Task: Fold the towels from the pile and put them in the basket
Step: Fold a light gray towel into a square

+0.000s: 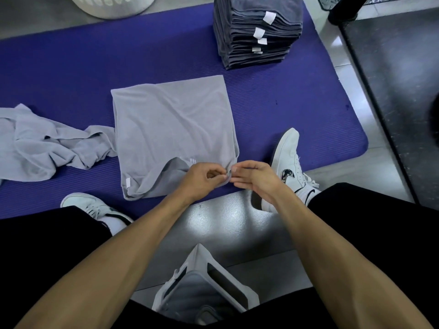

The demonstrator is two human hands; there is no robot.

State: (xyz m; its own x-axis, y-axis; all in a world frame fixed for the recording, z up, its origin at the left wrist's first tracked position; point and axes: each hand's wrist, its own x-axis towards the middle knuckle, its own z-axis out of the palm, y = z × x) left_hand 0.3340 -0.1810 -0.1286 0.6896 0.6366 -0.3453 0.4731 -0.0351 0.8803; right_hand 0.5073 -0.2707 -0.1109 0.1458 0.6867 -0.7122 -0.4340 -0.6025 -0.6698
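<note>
Nearest the camera: a pale grey device (204, 288) hangs at the person's chest, above black trousers. Glossy floor (221, 219) shows between the knees.

Both forearms reach forward and meet at the near right corner of the light grey towel (171, 124). Left hand (202, 178): thumb and forefinger pinch the corner's edge, other fingers curled under. Right hand (254, 178): thumb and fingertip close on the same corner from the other side, remaining fingers straighter. Judgement: the two layers are being matched at the corner so the next fold lies square.

The towel lies mostly flat on the purple mat (71, 74), already folded at least once; its near edge is lifted and rumpled where the hands hold it. A small white tag (128, 182) shows at the near left corner. Cloth looks soft, thin, matte, with shallow creases. The mat is ribbed foam with rounded corners, likely a clean surface for folding.

White shoes flank the work: one (95, 207) on the left, one (288, 162) on the right.

Left of the towel, touching it, the crumpled pile (47, 143) of the same grey cloth waits unfolded.

Farther right, a tall square stack of darker grey folded towels (256, 32) with white tags.

Far left, the white perforated basket (111, 4), well apart from the hands.
</note>
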